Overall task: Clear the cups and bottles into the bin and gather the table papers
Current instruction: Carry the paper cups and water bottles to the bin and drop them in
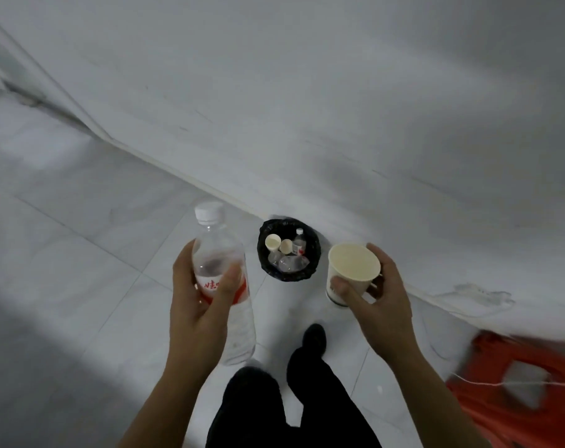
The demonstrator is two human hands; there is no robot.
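Note:
A clear plastic bottle [221, 253] with a white cap and a red label is upright in my left hand [197, 305], which grips it around the label. My right hand [379, 305] holds an empty cream paper cup [350, 270] by its side, mouth tilted toward me. Between and beyond both hands, a small round bin [265, 253] with a black liner stands on the floor against the wall. Inside the bin lie two paper cups, a small bottle and crumpled clear plastic. No table papers are in view.
White tiled floor [80, 253] spreads to the left; a white wall [339, 108] rises behind the bin. My dark-trousered legs and a shoe [313, 337] point at the bin. An orange stool [517, 383] and a white cable sit at lower right.

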